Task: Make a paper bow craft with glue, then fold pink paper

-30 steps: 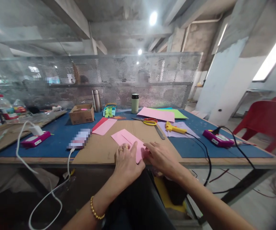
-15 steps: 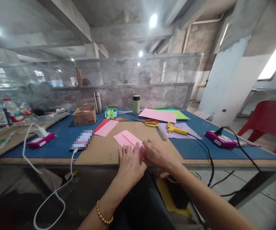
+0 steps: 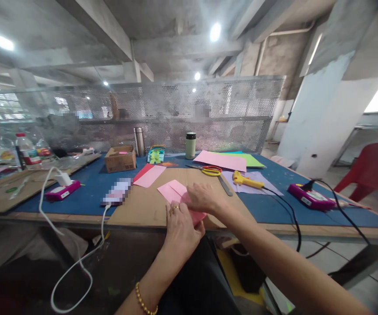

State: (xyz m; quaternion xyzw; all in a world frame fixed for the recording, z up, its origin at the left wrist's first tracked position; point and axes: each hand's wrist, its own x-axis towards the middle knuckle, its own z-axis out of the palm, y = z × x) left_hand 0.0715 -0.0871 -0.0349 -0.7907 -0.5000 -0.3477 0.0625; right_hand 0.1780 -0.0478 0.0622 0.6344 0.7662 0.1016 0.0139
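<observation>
A folded sheet of pink paper point(image 3: 170, 190), with a crease line across it, lies near the front edge of a cardboard sheet point(image 3: 139, 212). My left hand point(image 3: 182, 225) holds its near part, with the fingers over the paper and the thumb at the near right edge. On the same paper, just right of the left fingertips, my right hand point(image 3: 205, 199) presses down with curled fingers. Its fingertips are partly hidden. Part of the pink paper shows below the right hand, between the two hands.
Scissors point(image 3: 211, 170), a metal blade point(image 3: 225, 186) and a yellow glue gun point(image 3: 246, 180) lie to the right. Pink sheets point(image 3: 220, 160) lie behind. A phone point(image 3: 118, 191), a cardboard box point(image 3: 120, 160) and a green-lidded cup point(image 3: 190, 145) stand or lie around. Cables hang off the front edge.
My right hand has moved up and left over the paper, toward the left fingers. More of the pink paper now shows below it. The whole view has shifted slightly.
</observation>
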